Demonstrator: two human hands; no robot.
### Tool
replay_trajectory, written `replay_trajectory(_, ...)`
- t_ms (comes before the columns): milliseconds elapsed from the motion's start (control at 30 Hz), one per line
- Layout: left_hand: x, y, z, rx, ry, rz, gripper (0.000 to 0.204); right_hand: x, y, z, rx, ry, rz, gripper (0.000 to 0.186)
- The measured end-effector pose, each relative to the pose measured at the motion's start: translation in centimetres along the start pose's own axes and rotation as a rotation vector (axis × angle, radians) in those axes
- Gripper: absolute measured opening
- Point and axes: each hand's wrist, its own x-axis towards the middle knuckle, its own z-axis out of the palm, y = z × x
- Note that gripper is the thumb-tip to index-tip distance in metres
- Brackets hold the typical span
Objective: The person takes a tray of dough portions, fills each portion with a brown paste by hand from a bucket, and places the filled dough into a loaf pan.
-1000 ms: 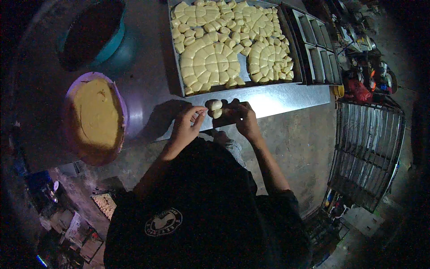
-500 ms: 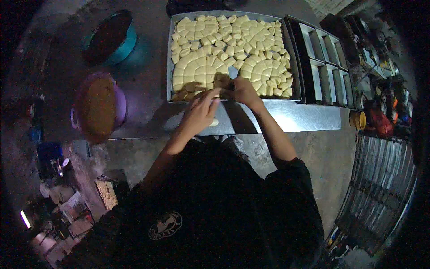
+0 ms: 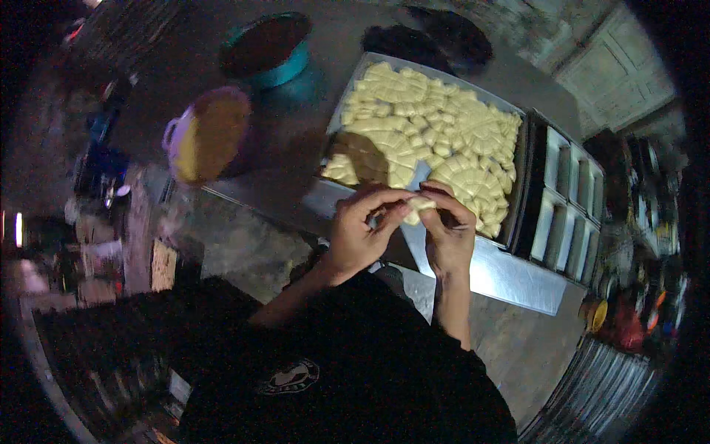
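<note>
Editor: Where is the piece of dough (image 3: 420, 205)?

Reporter: Held up in front of a worker in a dark shirt (image 3: 362, 355), over the near edge of a metal table (image 3: 510, 283), pale and small between two bare hands.

Editor: And the grip?

Reporter: The left hand (image 3: 362, 233) pinches it from one side with thumb and bent fingers; the right hand (image 3: 450, 233) pinches it from the other. Fingertips of both nearly meet around it.

Editor: What lies just beyond?

Reporter: A large rectangular tray (image 3: 421, 175), its near edge partly hidden by the hands. Yellow dough rounds (image 3: 481, 126), scored into segments, fill much of it, with small loose pieces packed between them. Bare metal shows in a gap toward the tray's near edge, and a shadow falls across its near left corner.

Editor: The rest of the surface?

Reporter: Alongside the tray's right edge, toward the right edge of the table, sits a dark divided mould (image 3: 538, 196) with two rows of long, pale compartments. To the left, by the table's near edge, a purple bowl (image 3: 175, 152) holds a yellow mass, partly in shadow. Farther back, toward the far edge, stands a teal basin (image 3: 285, 72), its inside too dark to read. A black heap (image 3: 451, 37) lies past the tray's far edge.
</note>
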Motion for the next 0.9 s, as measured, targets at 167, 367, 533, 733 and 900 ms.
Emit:
replay_trajectory(167,-0.2,-0.2,-4.8,0.345,0.244,0.573,0.05,-0.5,2.6,5.7,0.262,-0.165,0.293,0.026)
replay_trajectory(367,-0.4,-4.0,-10.5,-0.175,0.233,0.841,0.051,0.5,-0.1,16.1,0.065,-0.518,0.275,0.065)
replay_trajectory(533,1.1,-7.0,-13.3,-0.504,0.537,0.473,0.048,4.6,4.0,19.2,0.135,-0.622,0.55,0.074)
replay_trajectory(733,0.4,-9.1,-22.5,-0.16,0.591,0.219,0.046,20.0,17.3,24.6,-0.518,-0.571,-0.026,0.032)
replay_trajectory(900,0.6,-11.4,-29.6,0.108,0.706,0.077,0.044,31.0,32.9,25.7,-1.338,-0.844,-0.275,0.036)
